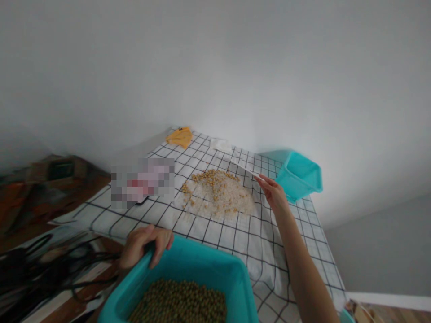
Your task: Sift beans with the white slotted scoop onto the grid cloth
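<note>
My left hand (148, 242) is closed over the rim of a teal plastic bin (198, 249) at the bottom of the view. Many round greenish-brown beans (182, 300) lie inside the bin. My right hand (273, 190) is stretched forward, its fingers pinched on the raised white edge of the checked cloth (244, 167). Left of that hand, a spread-out pile of pale, rice-like grains (232, 197) mixed with yellowish beans (210, 177) lies on the cloth. The cloth is rumpled into folds below my right hand.
A second teal bin (296, 177) lies tilted at the table's right back, by the wall. An orange-yellow cloth (181, 137) and a white packet-like item (220, 145) are at the back. A blurred-out object (144, 181) is left. Dark cables (50, 264) hang at the lower left.
</note>
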A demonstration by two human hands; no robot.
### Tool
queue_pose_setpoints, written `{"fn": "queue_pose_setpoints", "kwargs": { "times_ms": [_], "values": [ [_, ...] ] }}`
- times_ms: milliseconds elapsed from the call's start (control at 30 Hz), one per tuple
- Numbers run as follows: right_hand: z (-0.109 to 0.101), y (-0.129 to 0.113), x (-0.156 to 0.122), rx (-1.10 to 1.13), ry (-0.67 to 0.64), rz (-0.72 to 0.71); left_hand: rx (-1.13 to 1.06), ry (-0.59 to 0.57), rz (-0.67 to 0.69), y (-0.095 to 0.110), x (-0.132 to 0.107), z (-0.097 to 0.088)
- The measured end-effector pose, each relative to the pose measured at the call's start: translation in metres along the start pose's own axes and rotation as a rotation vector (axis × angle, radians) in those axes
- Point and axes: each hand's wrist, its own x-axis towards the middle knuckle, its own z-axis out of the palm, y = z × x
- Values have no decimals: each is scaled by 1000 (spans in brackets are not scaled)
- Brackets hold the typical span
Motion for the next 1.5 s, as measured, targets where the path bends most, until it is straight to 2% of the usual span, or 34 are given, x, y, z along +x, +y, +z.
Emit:
{"fn": "queue_pose_setpoints", "kwargs": {
  "times_ms": [133, 233, 333, 500, 733, 900, 1067, 1300, 1500],
  "values": [
    [-3, 1, -1, -96, 127, -82, 3, -21, -15, 1, 0, -1],
    [-6, -5, -3, -306, 233, -194, -7, -11, -18, 2, 1, -2],
    [-8, -10, -4, -508, 279, -301, -7, -11, -21, 1, 2, -1],
    [-9, -10, -2, -624, 260, -377, 2, -17, -11, 1, 2, -1],
    [-8, -7, 1, -598, 187, -478, 2, -19, -19, 2, 3, -1],
    [-8, -6, 3, -508, 174, -459, -6, -21, -22, 3, 3, -1],
    [-7, -4, 4, -436, 117, -366, -36, -18, -41, 2, 2, 0],
    [-5, -1, 2, -633, 110, -430, -61, -20, -11, 2, 2, 1],
    [-8, 5, 8, -689, 110, -412, -65, -44, -6, 2, 0, -1]
  ]
}}
